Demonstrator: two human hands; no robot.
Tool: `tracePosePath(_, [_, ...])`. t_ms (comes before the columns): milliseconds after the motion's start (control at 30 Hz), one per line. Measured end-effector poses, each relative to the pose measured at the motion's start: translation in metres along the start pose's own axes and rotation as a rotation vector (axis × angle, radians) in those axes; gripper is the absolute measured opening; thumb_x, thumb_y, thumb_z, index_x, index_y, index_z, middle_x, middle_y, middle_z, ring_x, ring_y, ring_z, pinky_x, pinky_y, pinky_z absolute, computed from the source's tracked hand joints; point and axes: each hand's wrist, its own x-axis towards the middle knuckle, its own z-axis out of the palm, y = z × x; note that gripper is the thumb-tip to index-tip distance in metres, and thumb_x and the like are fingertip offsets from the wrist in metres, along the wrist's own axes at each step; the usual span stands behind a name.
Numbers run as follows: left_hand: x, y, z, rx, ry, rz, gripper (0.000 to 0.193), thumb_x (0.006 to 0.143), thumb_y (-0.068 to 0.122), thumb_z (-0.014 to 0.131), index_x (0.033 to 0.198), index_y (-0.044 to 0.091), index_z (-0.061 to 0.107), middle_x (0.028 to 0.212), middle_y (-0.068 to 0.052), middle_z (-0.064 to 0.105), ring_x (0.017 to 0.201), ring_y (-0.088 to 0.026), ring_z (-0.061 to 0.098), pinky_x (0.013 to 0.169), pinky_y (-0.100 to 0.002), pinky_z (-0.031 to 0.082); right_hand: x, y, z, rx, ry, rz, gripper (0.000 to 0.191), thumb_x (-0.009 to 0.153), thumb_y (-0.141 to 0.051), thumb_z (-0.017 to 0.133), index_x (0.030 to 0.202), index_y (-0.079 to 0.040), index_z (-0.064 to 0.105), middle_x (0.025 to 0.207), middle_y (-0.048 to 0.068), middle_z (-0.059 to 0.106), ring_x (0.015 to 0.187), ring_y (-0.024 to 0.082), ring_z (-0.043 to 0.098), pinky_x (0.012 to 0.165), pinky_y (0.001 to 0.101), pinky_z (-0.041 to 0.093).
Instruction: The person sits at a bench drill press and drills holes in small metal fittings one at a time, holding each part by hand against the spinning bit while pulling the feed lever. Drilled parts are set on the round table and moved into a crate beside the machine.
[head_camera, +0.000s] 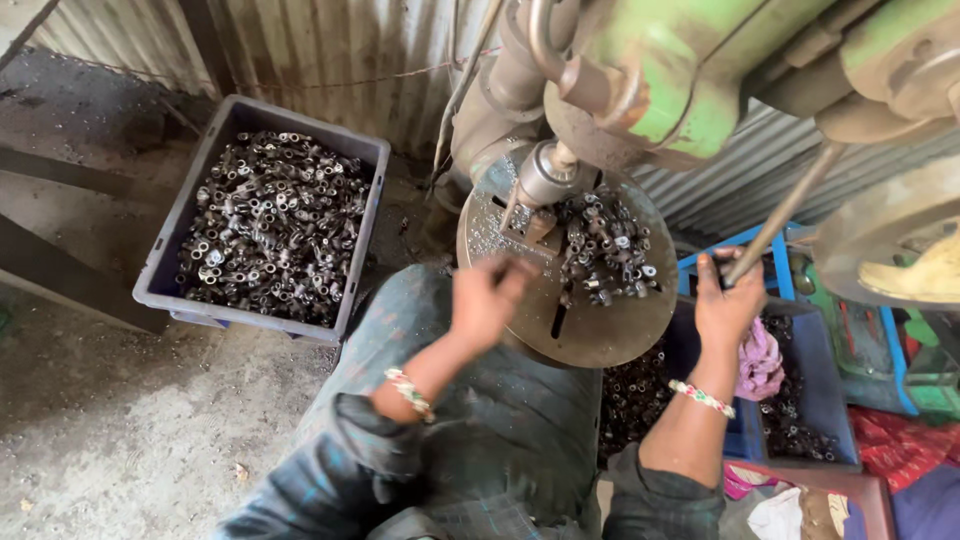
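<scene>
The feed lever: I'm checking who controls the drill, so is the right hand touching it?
Touching. The head view shows the right hand with fingers wrapped around the lower end of the feed lever.

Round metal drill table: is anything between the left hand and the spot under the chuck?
Nothing visible: the left hand sits on the round metal drill table; the heap of small metal parts lies right of the chuck.

Round drill table: dull, oily steel under my left hand. Small parts: greasy dark metal. Crate: matt grey plastic. Lever my right hand gripped: worn bare metal. Rag: pink cloth.
</scene>
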Motion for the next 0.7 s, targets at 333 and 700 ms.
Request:
tracePosePath(333, [0.025, -0.025, 0.062, 0.824, -0.247, 0.846, 0.027, 0.081, 0.011, 0.065, 0.107, 0.012, 0.074, 0.121, -0.010, 0.069, 0.127, -0.031, 0.057, 0.104, -0.039, 0.048, 0.011, 0.024, 0.007, -0.037, -0.032, -0.100, 0.031, 0.098, 0.000, 0.081, 0.122, -0.003, 0.060, 0.105, 0.000, 0.061, 0.090, 0.012, 0.052, 0.083, 0.0273, 0.046])
tracePosePath(700, [0.014, 0.013, -0.017, -0.655, 0.430, 0.223, 0.009, 0.098, 0.006, 0.068, 0.105, 0.000, 0.069, 0.096, 0.000, 0.073, 0.089, -0.006, 0.065, 0.084, -0.024, 0.055, 0.011, 0.026, 0.016, 0.014, 0.039, -0.145, 0.030, 0.098, 0.003, 0.080, 0.119, -0.004, 0.060, 0.106, -0.001, 0.060, 0.092, 0.009, 0.052, 0.085, 0.0251, 0.046])
